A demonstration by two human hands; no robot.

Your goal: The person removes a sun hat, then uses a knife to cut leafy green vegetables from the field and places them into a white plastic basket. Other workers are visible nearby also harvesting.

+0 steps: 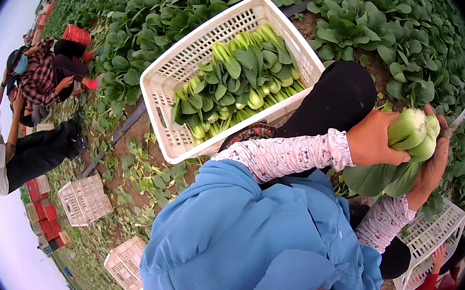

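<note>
My left hand (372, 139) is closed around a head of bok choy (409, 132) at the right, its pale cut base facing up and its green leaves hanging below. My right hand (429, 173) cups the same head from the other side. A long curved metal blade (464, 110) sticks out past the right hand's fingers; its handle is hidden, so how it is held is unclear. Beside my knee stands a white plastic crate (219, 23), in which rows of bok choy (241, 67) lie.
Bok choy plants (347, 26) grow densely above and to the right. White crates (85, 200) (128, 264) stand on leaf-strewn soil at left; another crate (433, 234) is at lower right beside a person's hand (438, 255). Other people (38, 76) are at upper left, near a red basket (76, 35).
</note>
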